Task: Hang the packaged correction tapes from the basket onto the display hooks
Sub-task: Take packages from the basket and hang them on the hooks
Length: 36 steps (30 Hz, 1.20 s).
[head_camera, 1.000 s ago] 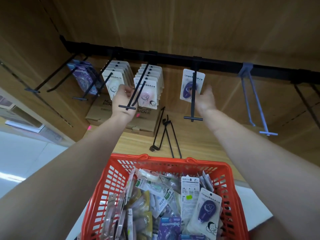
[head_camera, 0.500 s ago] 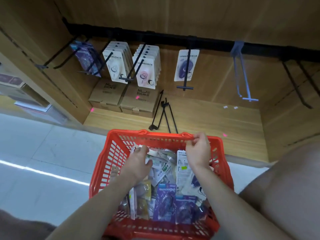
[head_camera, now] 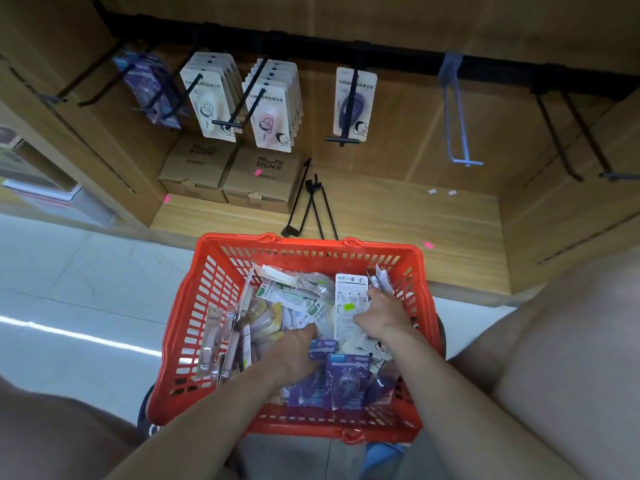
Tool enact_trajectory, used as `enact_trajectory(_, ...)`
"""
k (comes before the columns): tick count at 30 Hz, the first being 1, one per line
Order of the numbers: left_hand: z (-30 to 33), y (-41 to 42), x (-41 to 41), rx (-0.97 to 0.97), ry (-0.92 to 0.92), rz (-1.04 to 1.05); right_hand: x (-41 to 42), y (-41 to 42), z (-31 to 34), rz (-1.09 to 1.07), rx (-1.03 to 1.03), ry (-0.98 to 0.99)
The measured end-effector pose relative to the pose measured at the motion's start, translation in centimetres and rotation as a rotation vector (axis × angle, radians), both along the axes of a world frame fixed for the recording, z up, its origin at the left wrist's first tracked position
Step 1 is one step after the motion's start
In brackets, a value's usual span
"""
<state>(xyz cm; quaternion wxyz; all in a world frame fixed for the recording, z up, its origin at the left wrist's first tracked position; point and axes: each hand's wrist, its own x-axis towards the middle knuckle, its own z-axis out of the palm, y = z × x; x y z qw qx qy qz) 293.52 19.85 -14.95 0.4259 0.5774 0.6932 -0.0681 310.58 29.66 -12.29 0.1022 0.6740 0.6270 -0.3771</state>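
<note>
A red basket (head_camera: 207, 306) sits in front of me, filled with several packaged correction tapes in white, yellow and purple. My left hand (head_camera: 298, 351) digs into the middle of the pile, its fingertips hidden among the packs. My right hand (head_camera: 381, 315) grips a white carded pack (head_camera: 350, 296) that stands upright at the basket's right side, thumb on its face. Above, a black rail (head_camera: 311, 43) carries hooks with purple packs (head_camera: 149, 88), white packs (head_camera: 207, 98), pink packs (head_camera: 272, 109) and a single purple-tape card (head_camera: 355, 102).
An empty blue hook (head_camera: 457, 133) and empty black hooks (head_camera: 571, 133) hang to the right on the rail. Two cardboard boxes (head_camera: 259, 178) and some loose black hooks (head_camera: 311, 202) lie on the wooden shelf (head_camera: 415, 220). Pale floor lies to the left.
Both hands came down from the hooks to the basket. My right hand left the far rim and took the white pack; my left hand pushed deeper into the pile.
</note>
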Motion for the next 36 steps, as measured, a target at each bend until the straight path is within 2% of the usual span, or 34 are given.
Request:
enact_trajectory(4, 0.7, 0.2, -0.3, 0.066, -0.105, 0.092, 0.2, 0.7, 0.2, 0.054, -0.04, 0.01)
enact_trajectory(7, 1.4, 0.4, -0.8, 0.083, -0.188, 0.056, 0.3, 1.0, 0.6, 0.193, -0.161, -0.044)
enact_trajectory(10, 1.9, 0.2, -0.6, 0.002, -0.193, -0.049, 0.5, 0.8, 0.8, 0.315, -0.214, -0.117)
enact_trajectory(13, 1.8, -0.4, -0.2, -0.138, -0.231, -0.034, 0.6, 0.8, 0.9, 0.38, -0.166, -0.126)
enact_trajectory(17, 1.0, -1.5, 0.7, 0.04, -0.144, 0.005, 0.6, 1.0, 1.3, 0.468, -0.15, -0.174)
enact_trajectory(20, 0.3, -2.0, 1.5, 0.134, -0.067, -0.046, 0.8, 1.0, 1.5, 0.494, -0.143, -0.226)
enact_trajectory(24, 0.8, -1.3, 0.1, 0.162, -0.118, 0.004, 1.0, 1.5, 1.5, 0.5, -0.203, -0.236)
enact_trajectory(29, 3.3, 0.3, -4.5, 0.2, -0.019, 0.138, 0.9, 1.6, 1.0, 0.548, -0.204, -0.216)
enact_trajectory(32, 5.0, 1.5, -6.2, 0.246, 0.012, 0.215, 0.8, 1.2, 0.9, 0.6, -0.172, -0.275)
enact_trajectory(36, 6.6, 2.3, -6.7, 0.294, -0.044, 0.254, 0.9, 0.7, 1.1, 0.715, -0.153, -0.336)
